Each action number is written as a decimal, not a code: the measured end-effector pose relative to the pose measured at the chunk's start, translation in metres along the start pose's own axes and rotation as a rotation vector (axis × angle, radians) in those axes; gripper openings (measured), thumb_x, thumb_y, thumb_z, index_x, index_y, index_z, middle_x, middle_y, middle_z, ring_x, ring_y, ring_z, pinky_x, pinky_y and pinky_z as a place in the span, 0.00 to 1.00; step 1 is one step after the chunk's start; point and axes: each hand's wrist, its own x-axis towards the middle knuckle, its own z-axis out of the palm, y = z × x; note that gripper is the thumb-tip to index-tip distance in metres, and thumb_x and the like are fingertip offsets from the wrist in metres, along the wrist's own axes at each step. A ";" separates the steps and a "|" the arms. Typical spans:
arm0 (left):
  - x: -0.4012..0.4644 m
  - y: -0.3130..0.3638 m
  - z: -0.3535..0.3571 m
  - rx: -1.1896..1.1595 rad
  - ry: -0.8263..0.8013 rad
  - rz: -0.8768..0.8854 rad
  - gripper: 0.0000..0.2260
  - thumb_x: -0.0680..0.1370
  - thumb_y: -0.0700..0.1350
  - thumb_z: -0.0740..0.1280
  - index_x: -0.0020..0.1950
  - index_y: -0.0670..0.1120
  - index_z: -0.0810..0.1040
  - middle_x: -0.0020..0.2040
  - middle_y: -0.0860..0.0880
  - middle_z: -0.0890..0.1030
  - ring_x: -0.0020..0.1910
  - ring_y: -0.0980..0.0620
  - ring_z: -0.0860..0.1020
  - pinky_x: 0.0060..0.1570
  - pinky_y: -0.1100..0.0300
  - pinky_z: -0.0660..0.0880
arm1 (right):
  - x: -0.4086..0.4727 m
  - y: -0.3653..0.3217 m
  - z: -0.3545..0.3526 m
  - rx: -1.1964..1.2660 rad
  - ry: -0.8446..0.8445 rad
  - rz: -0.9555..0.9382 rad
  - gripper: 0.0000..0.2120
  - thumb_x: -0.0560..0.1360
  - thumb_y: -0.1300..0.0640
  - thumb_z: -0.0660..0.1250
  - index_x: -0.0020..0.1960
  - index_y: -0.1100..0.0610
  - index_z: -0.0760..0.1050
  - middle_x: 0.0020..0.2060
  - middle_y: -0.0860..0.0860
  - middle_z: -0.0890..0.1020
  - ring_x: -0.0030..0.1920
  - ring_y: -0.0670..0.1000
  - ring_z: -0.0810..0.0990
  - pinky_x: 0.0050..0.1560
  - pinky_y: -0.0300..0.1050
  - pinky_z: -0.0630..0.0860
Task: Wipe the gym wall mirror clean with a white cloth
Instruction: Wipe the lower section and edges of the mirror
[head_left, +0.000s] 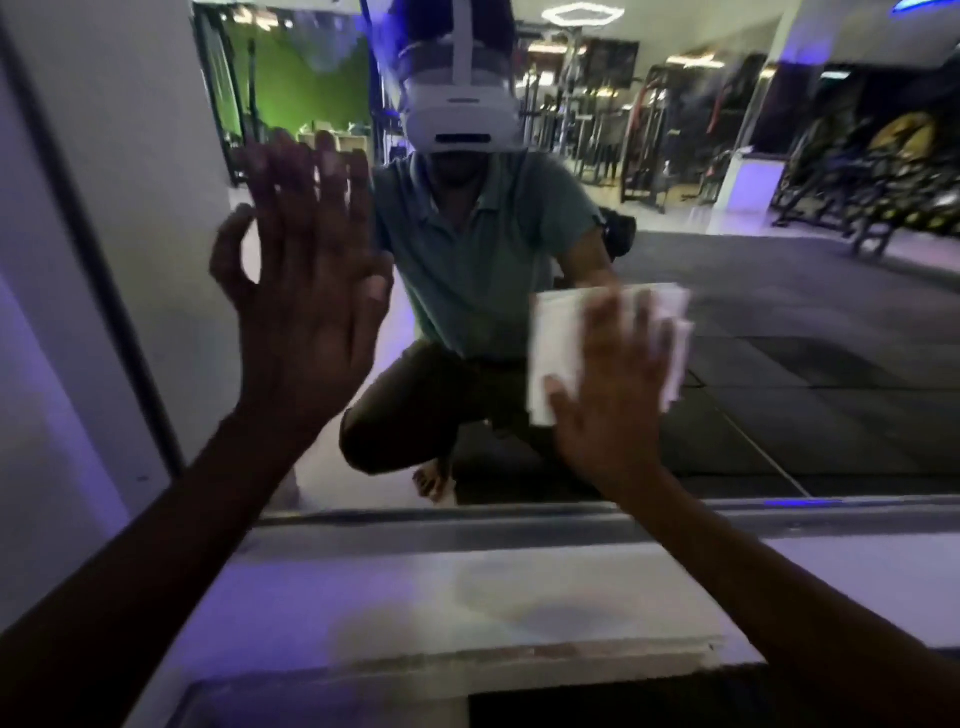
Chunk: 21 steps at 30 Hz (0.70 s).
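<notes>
Right hand (615, 384) flat on the white cloth (558, 358), fingers straight and slightly spread, pressing it against the mirror (779, 322); nothing curled round it. Cloth is folded, sits under and around the fingers, sticking out to the left of the palm and thumb and past the fingertips at top and right. Cloth edges on the right are smeared by motion blur, so the fold layers are hard to count. Left hand (306, 291) is open too, fingers apart and straight, palm laid on the glass well left of the cloth, near the mirror's dark left frame (104, 291); it holds nothing. Its fingertips double up with their own reflection, so exact contact there is hard to tell. Both forearms come up from the bottom corners and are cut off by the picture edge. Below the hands, a metal bottom rail (467, 519) and a pale ledge (467, 587) with a faint stain. In the glass between the two hands: reflection of a crouching person in a green polo shirt (467, 249) with a white headset (462, 114). Gym machines (857, 171) reflected up and right of the cloth hand, dim and blurry, not identifiable individually.
</notes>
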 end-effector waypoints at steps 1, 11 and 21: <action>0.012 0.003 -0.002 -0.004 0.019 0.019 0.30 0.87 0.50 0.51 0.86 0.44 0.43 0.85 0.35 0.50 0.85 0.35 0.48 0.80 0.35 0.52 | 0.010 0.005 -0.007 -0.005 0.054 0.186 0.38 0.84 0.42 0.54 0.85 0.63 0.50 0.84 0.64 0.51 0.85 0.64 0.47 0.83 0.68 0.44; 0.081 0.003 0.010 0.124 0.139 0.098 0.29 0.88 0.52 0.51 0.86 0.41 0.51 0.85 0.36 0.52 0.85 0.37 0.51 0.80 0.42 0.51 | 0.048 -0.035 -0.019 -0.032 -0.043 -0.291 0.34 0.86 0.42 0.51 0.87 0.53 0.45 0.86 0.57 0.49 0.85 0.63 0.45 0.82 0.69 0.49; 0.085 0.008 0.011 0.155 0.218 0.057 0.29 0.87 0.52 0.53 0.85 0.41 0.56 0.85 0.37 0.55 0.84 0.39 0.56 0.79 0.42 0.54 | 0.173 -0.040 -0.062 -0.082 0.196 0.125 0.38 0.84 0.38 0.52 0.86 0.58 0.50 0.85 0.61 0.48 0.84 0.67 0.45 0.82 0.70 0.45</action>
